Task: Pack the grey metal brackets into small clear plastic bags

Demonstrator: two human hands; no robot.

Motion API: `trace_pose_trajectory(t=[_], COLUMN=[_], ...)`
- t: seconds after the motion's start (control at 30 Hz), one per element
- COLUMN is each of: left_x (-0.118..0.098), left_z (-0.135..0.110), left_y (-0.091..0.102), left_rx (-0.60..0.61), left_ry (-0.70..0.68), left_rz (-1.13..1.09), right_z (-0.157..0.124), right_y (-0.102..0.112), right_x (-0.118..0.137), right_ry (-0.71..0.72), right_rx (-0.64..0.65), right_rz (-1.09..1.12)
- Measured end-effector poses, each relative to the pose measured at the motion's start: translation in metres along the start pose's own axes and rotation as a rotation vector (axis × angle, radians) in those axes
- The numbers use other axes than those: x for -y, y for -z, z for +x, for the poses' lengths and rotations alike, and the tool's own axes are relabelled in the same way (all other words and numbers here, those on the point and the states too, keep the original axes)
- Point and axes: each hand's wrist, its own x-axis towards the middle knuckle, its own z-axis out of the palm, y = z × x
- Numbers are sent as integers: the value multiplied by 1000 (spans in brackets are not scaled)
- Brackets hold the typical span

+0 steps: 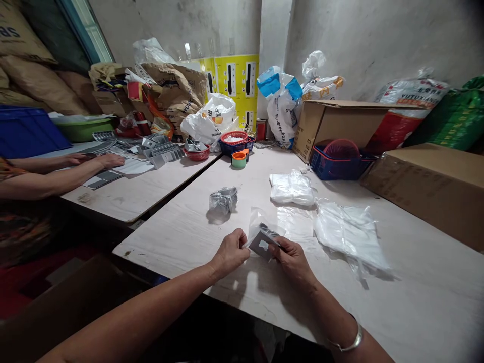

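My right hand (295, 261) grips a grey card piece (257, 243) with a pale shape on its face; it looks like a small folded card box, though I cannot tell fully. With thumb and fingers closed, my left hand (231, 253) pinches the edge of a clear plastic bag (259, 217). The far end of the grey piece lies inside or behind the bag's film. Beyond my left hand, a bundle of grey pieces in clear plastic (223, 200) rests on the table. Two stacks of clear bags, one farther back (290, 188) and one nearer (344, 229), lie to the right.
A green and orange tape roll (239, 159) sits toward the back near a red basket (234, 137). A blue basket (328, 166) and cardboard boxes (427, 186) line the right. At the left table, a co-worker's hands (109, 161) are among grey pieces (162, 151). A gap separates the tables.
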Motion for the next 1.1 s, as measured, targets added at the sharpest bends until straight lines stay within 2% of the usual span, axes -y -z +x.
trace_pose_trajectory(t=[0.1,0.17,0.37,0.5,0.6,0.7,0.77,0.83,1.0,1.1], left_x=[-4,-7,-13,-13,-12,-11,-11,-10,-4,-2], left_z=[-3,-5,-10,-13,-15,-15,-13,-9,-2,-2], left_y=[0,2,7,2,0,3,5,7,5,6], left_rx=[110,125,-84,-98,-45,93,185,219,88,-5], left_ry=[104,124,-140,-284,-289,-254,-244,-233,-292,-328], left_rz=[-120,-144,206,261,148,-10,-51,-36,66,133], right_z=[0,0,-2,-4,-5,-5,-5,-5,-7,-7], right_y=[0,0,0,0,-1,-1,0,2,8,7], right_x=[-3,-6,-7,-6,-7,-6,-5,-3,3,3], right_ry=[77,103,179,220,228,244,239,215,59,14], right_rx=[-13,-34,-55,-15,32,55,67,98,184,148], right_rz=[-94,-177,-424,-538,-590,-620,-619,-592,-437,-438])
